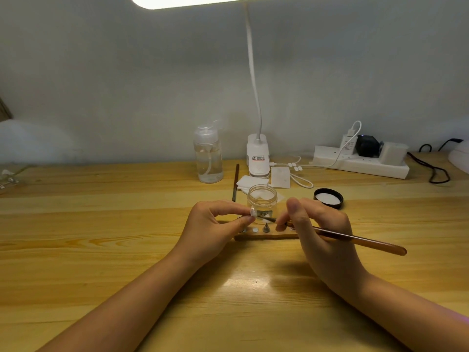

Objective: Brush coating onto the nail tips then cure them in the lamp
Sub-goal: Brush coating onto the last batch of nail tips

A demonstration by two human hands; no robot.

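My left hand (215, 224) pinches a small white nail tip (253, 212) on its stand between thumb and fingers. My right hand (319, 229) grips a brown-handled brush (360, 241), and its dark bristles touch the nail tip. Just behind both hands stands an open clear jar (262, 196). Below the hands lies a wooden holder strip (266, 236) carrying a few white nail tips (255, 229) and a bare metal peg (266, 227). Part of the strip is hidden by my hands.
The jar's black lid (328, 198) lies upside down to the right. Behind are a clear pump bottle (208, 156), a second brush (236, 182), white wipes (250, 184), a desk lamp base (258, 156) and a power strip (360, 162) with cables. At the far right edge there is a white object (459, 156).
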